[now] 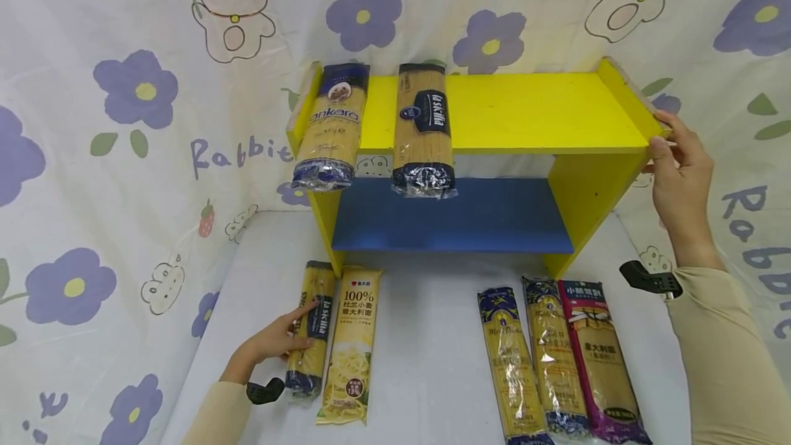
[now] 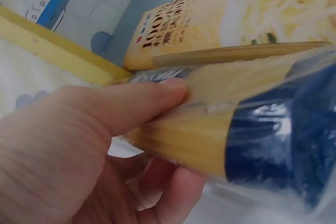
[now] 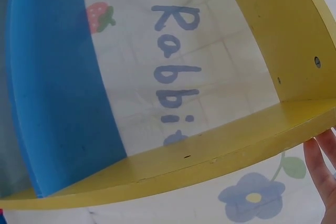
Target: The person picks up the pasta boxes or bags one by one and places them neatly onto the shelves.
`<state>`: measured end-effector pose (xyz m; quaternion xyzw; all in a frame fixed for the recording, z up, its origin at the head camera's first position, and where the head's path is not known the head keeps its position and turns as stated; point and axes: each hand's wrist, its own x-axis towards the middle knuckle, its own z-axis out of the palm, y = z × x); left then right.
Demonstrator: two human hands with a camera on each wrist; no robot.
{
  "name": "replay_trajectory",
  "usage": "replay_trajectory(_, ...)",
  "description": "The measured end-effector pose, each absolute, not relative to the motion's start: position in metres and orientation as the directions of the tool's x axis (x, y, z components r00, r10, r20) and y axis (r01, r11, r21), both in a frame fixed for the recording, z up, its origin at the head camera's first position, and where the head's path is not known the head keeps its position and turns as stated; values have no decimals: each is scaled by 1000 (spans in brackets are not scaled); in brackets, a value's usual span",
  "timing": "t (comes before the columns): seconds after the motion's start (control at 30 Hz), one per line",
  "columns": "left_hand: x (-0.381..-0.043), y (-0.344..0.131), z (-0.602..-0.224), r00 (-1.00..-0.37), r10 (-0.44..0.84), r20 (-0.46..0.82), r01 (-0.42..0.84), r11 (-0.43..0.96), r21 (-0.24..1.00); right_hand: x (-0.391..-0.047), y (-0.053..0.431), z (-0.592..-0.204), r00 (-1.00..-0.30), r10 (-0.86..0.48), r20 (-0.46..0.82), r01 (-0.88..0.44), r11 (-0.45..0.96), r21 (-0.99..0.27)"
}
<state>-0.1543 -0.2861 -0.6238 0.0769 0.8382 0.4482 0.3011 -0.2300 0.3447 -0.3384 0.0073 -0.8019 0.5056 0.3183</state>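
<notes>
In the head view my left hand (image 1: 274, 340) grips a dark-labelled spaghetti pack (image 1: 316, 325), low on the left beside the shelf's left leg. The left wrist view shows the thumb across the top of this clear-wrapped pack (image 2: 210, 114) and fingers curled beneath it. My right hand (image 1: 684, 177) holds the upper right corner of a yellow and blue shelf (image 1: 513, 112), thumb in front and fingers around the side panel. Only its fingers (image 3: 319, 166) show at the right wrist view's edge, against the yellow panel (image 3: 210, 166).
On the top board lie an Ankara pack (image 1: 334, 126) and another dark-labelled spaghetti pack (image 1: 424, 129), overhanging the front. A cream pasta pack (image 1: 351, 345) is right of the held one. Farther right lie two blue-and-yellow packs (image 1: 511, 362) and a red-purple pack (image 1: 602, 356).
</notes>
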Motion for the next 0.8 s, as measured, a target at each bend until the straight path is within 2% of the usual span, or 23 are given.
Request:
replay_trajectory(0.13, -156, -289, -618, -801, 414, -433, -136, 577, 805, -231, 344, -339, -793, 303, 528, -343, 495, -798)
replay_trajectory(0.37, -155, -292, -613, -828, 376, -415, -143, 575, 805, -229, 344, -338, -793, 313, 522, -325, 507, -798)
replay_trajectory(0.8, -150, -302, -611, -857, 357, -371, -190, 451, 872, -230, 344, -338, -789, 317, 527, -330, 505, -797)
